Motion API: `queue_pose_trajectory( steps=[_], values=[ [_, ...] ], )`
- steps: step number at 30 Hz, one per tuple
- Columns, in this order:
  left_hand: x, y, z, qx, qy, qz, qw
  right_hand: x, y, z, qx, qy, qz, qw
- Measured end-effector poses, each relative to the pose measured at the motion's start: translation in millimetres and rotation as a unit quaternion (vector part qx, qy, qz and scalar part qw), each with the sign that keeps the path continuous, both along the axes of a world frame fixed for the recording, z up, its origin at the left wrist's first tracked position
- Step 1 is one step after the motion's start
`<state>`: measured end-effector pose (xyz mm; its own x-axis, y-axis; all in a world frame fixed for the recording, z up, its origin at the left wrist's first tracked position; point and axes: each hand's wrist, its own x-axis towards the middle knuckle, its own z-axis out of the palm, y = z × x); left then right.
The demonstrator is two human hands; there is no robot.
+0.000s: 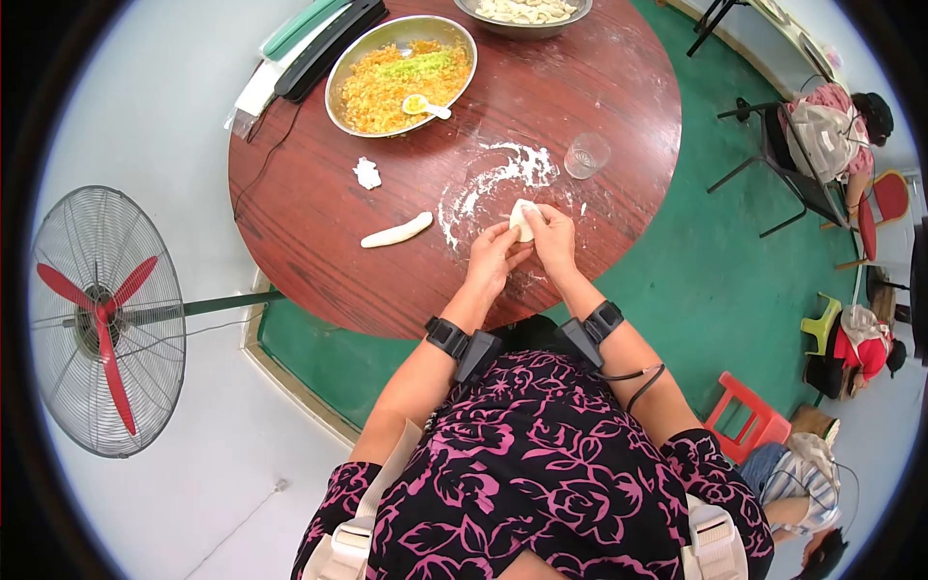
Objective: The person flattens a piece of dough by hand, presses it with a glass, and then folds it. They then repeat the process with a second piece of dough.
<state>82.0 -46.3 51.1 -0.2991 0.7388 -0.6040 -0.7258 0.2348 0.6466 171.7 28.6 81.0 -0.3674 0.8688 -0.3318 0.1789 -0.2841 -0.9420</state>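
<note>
Right now, we have both hands together over the near part of the table [319,242], the fingers of our left hand [493,255] and right hand [554,240] closed on a small pale piece of dough [522,222] between them. Our left fingers grip its lower left, our right fingers its right side. Just beyond it we see flour [517,166] smeared in a rough arc, with a glass [587,156] to the right. To our left lies a roll [396,231] of dough, slanting and apart from our hands, and beyond that a white lump [367,174] (what it is, we cannot tell). Further off, a metal bowl [467,77] holds orange-yellow filling [382,87] with a streak of green, and a white spoon [425,107] rests in it. A second bowl [522,32], cut off by the top edge, holds pale pieces [527,11]. On our left stands a fan [100,314] with red blades.
</note>
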Motion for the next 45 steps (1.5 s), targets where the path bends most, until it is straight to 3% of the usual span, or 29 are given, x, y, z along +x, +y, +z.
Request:
queue_pose_trajectory(
  steps=[1, 3, 4, 5, 7, 9, 10, 16, 19, 20, 23, 29, 31, 34, 39, 42, 45],
  values=[
    [-1, -2, -1, -0.012, -0.002, -0.008, 1.000, -1, 1, 14, 0.072, -0.102, 0.034, 0.992],
    [-2, -4, -5, -0.068, -0.104, 0.068, 0.990, -1, -4, 5, 0.270, -0.148, 0.058, 0.950],
    [-4, -5, -8, -0.095, -0.155, 0.107, 0.977, 1, -4, 2, 0.375, -0.176, 0.085, 0.906],
    [-6, -4, -10, -0.036, -0.217, 0.118, 0.968, 1, -5, -2, 0.476, -0.201, 0.111, 0.849],
    [-9, 0, -17, 0.083, -0.333, 0.135, 0.930, -4, -19, -1, 0.500, -0.173, 0.141, 0.837],
    [-17, 9, -21, 0.117, -0.271, 0.146, 0.944, -7, -35, -7, 0.547, -0.112, 0.168, 0.813],
    [-22, 10, -8, 0.132, -0.265, 0.156, 0.942, -4, -39, -4, 0.492, -0.077, 0.190, 0.846],
    [-33, 15, 23, 0.254, -0.258, 0.188, 0.913, -1, -50, 27, 0.536, -0.007, 0.316, 0.782],
    [-19, 13, 39, 0.244, -0.242, 0.098, 0.934, -18, -37, 16, 0.464, -0.039, 0.318, 0.826],
    [-15, 15, 46, 0.206, -0.227, 0.127, 0.944, -19, -25, 17, 0.441, -0.082, 0.346, 0.824],
    [-23, 13, 7, 0.226, -0.224, 0.107, 0.942, -22, -11, 18, 0.420, -0.133, 0.373, 0.817],
    [-39, 5, 10, 0.206, -0.227, 0.105, 0.946, -17, -31, 11, 0.356, -0.073, 0.277, 0.890],
    [-41, 2, 4, 0.252, -0.285, 0.083, 0.921, -21, -29, 10, 0.380, -0.088, 0.234, 0.891],
    [-34, 1, 8, 0.281, -0.285, 0.039, 0.916, -24, -24, -1, 0.396, -0.094, 0.175, 0.896],
    [-24, 2, 30, 0.231, -0.227, 0.037, 0.945, -14, -22, -11, 0.367, -0.108, 0.149, 0.912],
    [-27, 7, 26, 0.184, -0.159, 0.045, 0.969, -16, -23, -11, 0.252, -0.043, 0.168, 0.952],
    [-21, 16, 24, 0.104, -0.065, 0.043, 0.992, -29, -29, -21, 0.064, 0.087, 0.062, 0.992]
  ],
)
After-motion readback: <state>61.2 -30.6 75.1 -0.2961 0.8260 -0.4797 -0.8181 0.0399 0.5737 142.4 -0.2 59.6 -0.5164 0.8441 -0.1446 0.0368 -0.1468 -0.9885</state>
